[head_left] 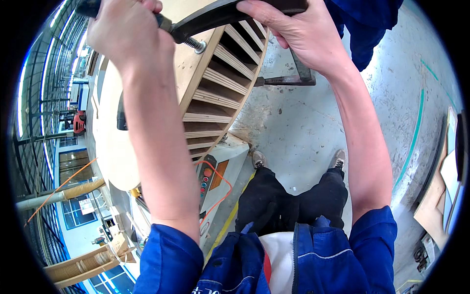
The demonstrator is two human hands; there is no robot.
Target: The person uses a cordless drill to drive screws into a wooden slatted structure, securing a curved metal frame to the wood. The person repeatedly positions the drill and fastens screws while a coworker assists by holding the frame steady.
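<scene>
Left hand [129, 36] wrapped around the handle [88, 7], right hand [306, 34] gripping the far end, I hold a black clamp [213, 20] across the frame's top. Its screw [192, 43] points at a wooden panel [188, 68]; I can't tell whether they touch. Slats [223, 79] fill the upper centre.
</scene>
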